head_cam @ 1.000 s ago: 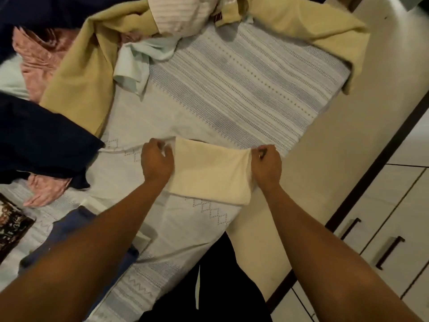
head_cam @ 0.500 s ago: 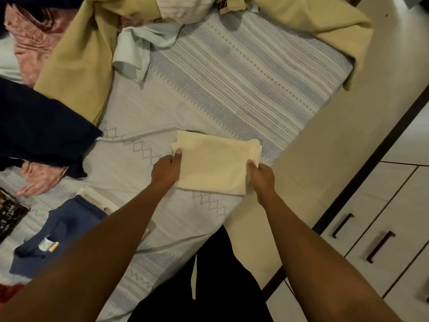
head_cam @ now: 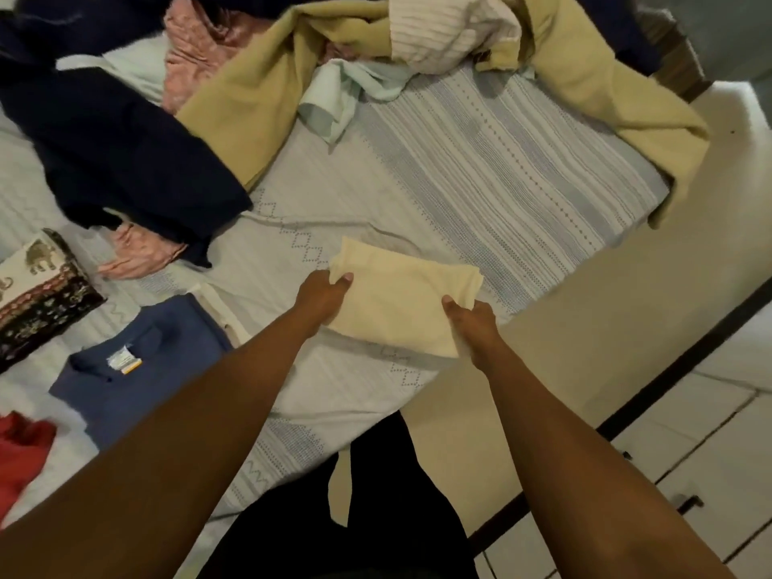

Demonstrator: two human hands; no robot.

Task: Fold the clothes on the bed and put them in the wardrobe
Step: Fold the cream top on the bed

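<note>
A folded cream cloth lies near the bed's front edge on the striped grey sheet. My left hand pinches its left side, thumb on top. My right hand grips its right near corner. A folded blue shirt with a neck label lies to the left. Unfolded clothes are heaped at the back: a mustard garment, a navy one, pink pieces, a pale mint one and a white ribbed one.
A patterned elephant-print cushion sits at the left, a red cloth at the lower left. White drawer fronts with dark handles stand on the right, beyond the beige floor strip.
My hands slid from the cloth's far corners to its sides and near corner and grasp it. The camera view has shifted, showing more of the blue shirt and cushion.
</note>
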